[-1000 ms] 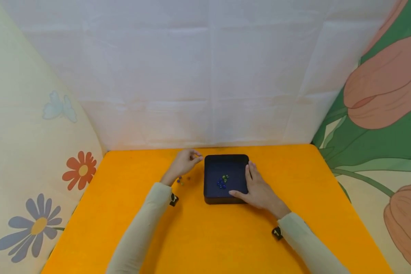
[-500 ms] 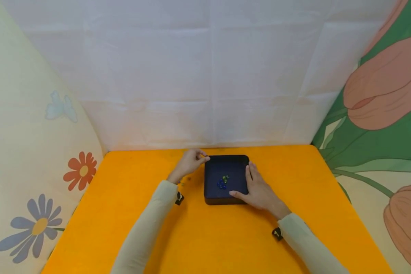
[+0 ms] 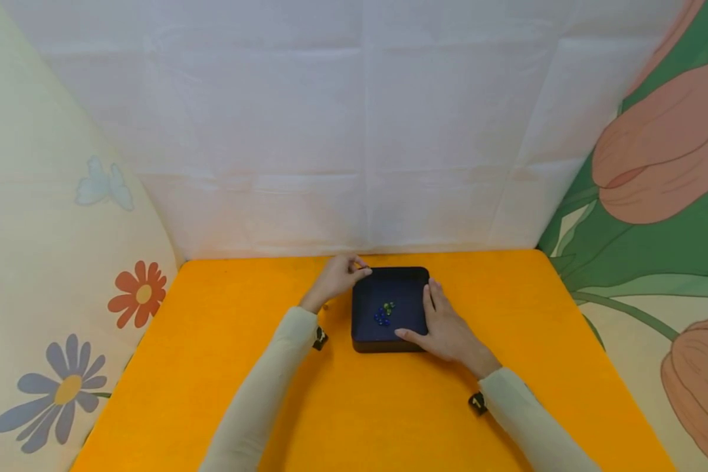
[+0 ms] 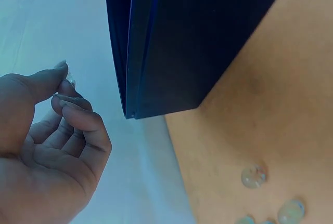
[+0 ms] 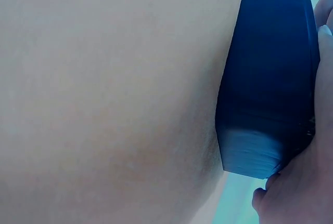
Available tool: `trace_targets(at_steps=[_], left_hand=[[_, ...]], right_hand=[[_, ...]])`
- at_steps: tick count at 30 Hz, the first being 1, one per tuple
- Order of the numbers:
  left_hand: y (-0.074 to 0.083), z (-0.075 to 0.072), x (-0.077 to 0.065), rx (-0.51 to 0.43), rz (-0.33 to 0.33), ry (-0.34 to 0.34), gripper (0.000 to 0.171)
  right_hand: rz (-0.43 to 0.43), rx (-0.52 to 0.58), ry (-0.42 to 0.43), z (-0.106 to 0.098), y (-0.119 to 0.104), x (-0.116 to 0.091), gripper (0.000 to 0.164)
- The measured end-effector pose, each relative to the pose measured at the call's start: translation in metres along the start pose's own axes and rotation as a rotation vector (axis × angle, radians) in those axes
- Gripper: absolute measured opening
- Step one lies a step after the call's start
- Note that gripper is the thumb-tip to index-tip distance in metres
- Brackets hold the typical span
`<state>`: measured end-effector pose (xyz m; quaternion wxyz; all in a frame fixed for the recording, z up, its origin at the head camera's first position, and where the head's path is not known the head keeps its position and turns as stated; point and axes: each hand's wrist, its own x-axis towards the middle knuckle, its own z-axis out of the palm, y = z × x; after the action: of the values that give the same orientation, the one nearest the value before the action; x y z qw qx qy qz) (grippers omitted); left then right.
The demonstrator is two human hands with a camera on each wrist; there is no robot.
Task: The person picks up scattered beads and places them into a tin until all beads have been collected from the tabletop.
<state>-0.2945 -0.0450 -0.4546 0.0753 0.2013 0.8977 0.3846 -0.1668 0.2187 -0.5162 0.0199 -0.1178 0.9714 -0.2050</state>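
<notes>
At the far left corner of a dark square tray, my left hand pinches a small clear marble between thumb and index finger. The hand is raised over the rim, with its other fingers curled. Inside the tray lie several blue marbles and a few greenish marbles. My right hand rests against the tray's right side, fingers straight along the wall and thumb reaching over the front rim. In the right wrist view, that hand lies along the tray's edge.
Several loose marbles lie on the orange tabletop left of the tray, mostly hidden by the left wrist in the head view. In the left wrist view one clear marble shows near others. A white backdrop rises behind the table.
My left hand has moved right with the marble, from left of the tray to over its far left corner. My right hand and the tray stay in place.
</notes>
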Motion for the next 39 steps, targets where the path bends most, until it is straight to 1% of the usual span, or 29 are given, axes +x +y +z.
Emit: trace_targets(at_steps=[9, 16, 22, 24, 30, 35, 39], left_hand=[[0.010, 0.009, 0.009, 0.015, -0.008, 0.000, 0.028], [0.019, 0.015, 0.018, 0.016, 0.004, -0.033, 0.028], [0.025, 0.024, 0.027, 0.028, -0.010, -0.042, 0.026], [0.028, 0.027, 0.031, 0.035, 0.000, -0.042, 0.025], [0.036, 0.034, 0.039, 0.041, 0.067, -0.049, 0.022], [0.038, 0.039, 0.043, 0.050, 0.077, -0.051, 0.023], [0.039, 0.045, 0.048, 0.057, 0.090, -0.074, 0.024]], right_hand=[[0.003, 0.004, 0.002, 0.000, 0.001, -0.001, 0.124], [0.004, 0.004, -0.002, 0.000, 0.001, -0.001, 0.124], [0.005, 0.009, -0.009, -0.001, 0.000, -0.001, 0.124], [0.008, 0.014, -0.013, -0.001, 0.000, -0.001, 0.124], [0.007, 0.011, -0.011, -0.002, 0.000, 0.000, 0.124], [0.005, 0.011, -0.016, -0.002, -0.001, 0.001, 0.124], [0.002, 0.013, -0.007, -0.003, 0.000, 0.001, 0.124]])
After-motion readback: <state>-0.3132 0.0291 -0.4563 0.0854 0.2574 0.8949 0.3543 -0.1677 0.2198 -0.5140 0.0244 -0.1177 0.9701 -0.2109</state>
